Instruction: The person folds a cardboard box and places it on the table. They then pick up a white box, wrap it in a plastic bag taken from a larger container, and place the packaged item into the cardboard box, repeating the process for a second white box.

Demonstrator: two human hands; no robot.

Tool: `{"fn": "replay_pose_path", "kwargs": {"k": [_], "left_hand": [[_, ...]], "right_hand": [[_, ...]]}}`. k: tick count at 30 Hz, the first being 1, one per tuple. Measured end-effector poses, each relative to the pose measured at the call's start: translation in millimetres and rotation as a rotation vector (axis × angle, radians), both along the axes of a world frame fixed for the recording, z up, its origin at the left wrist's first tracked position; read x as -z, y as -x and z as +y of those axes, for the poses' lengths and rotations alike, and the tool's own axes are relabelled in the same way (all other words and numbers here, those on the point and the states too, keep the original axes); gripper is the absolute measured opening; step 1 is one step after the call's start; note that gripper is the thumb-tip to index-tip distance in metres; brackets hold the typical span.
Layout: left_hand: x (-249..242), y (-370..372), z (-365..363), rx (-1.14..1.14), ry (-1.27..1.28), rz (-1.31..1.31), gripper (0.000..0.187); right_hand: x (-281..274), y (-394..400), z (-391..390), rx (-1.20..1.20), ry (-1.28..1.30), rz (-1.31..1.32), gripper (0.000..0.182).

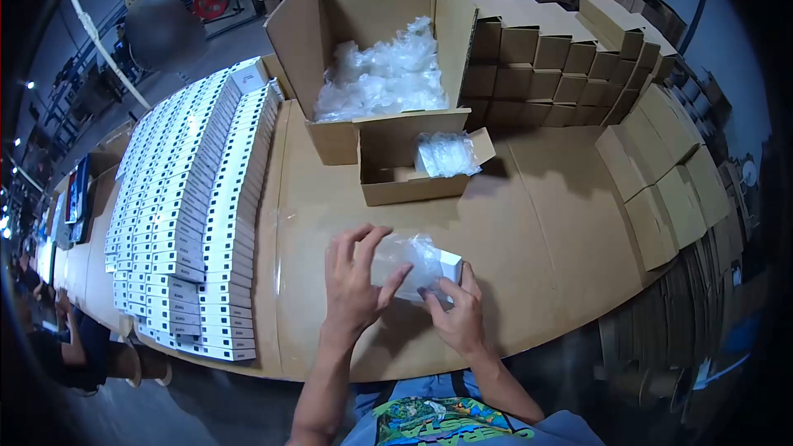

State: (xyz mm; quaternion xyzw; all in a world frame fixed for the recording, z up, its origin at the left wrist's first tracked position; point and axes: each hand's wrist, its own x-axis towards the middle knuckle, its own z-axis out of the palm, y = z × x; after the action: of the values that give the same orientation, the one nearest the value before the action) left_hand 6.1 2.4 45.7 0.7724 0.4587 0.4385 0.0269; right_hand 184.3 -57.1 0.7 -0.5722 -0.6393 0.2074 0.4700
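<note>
A small white box (448, 264) partly wrapped in a clear plastic bubble bag (420, 258) is held above the table in front of me. My right hand (458, 314) grips the box's right end and lower side between thumb and fingers. At the bag's left end is my left hand (353, 281), its fingers spread and its thumb reaching over the plastic. Just beyond my hands stands an open cardboard carton (413, 192). Wrapped packets (447, 154) in clear plastic lie at that carton's right end.
A large open box (293, 41) of clear plastic bags (380, 74) stands behind the carton. Long stacks of white boxes (178, 198) fill the left side. Brown cartons (516, 74) are piled at the back right, with more cartons (652, 157) along the right edge. Another person's arm (73, 334) shows far left.
</note>
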Motion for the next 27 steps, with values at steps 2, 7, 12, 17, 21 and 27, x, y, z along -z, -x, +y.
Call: {"fn": "replay_pose_path", "kwargs": {"k": [2,7,12,17,21,27], "left_hand": [[-8.8,-1.2,10.8,0.091,0.013,0.105,0.046],[-14.8,0.5,22.4,0.27,0.234,0.219,0.049],[-13.6,-2.2,34.2,0.502,0.524,-0.045,0.046],[-1.6,-1.6,42.4,0.462,0.611,-0.254,0.038],[-30.1,3.2,35.2,0.358,0.72,-0.23,0.037],[11.5,8.7,42.2,0.408,0.619,-0.487,0.028]], "right_hand": [[-1.6,0.6,-1.0,-0.006,0.034,-0.053,0.021],[0.1,-3.2,-1.2,-0.006,-0.031,-0.112,0.023],[4.0,-6.2,2.2,-0.067,-0.022,-0.094,0.023],[-5.0,-16.0,-1.0,-0.116,0.105,-0.069,0.022],[3.1,-21.1,1.3,-0.104,0.091,0.104,0.022],[6.0,-24.6,3.0,-0.121,0.152,0.122,0.02]]}}
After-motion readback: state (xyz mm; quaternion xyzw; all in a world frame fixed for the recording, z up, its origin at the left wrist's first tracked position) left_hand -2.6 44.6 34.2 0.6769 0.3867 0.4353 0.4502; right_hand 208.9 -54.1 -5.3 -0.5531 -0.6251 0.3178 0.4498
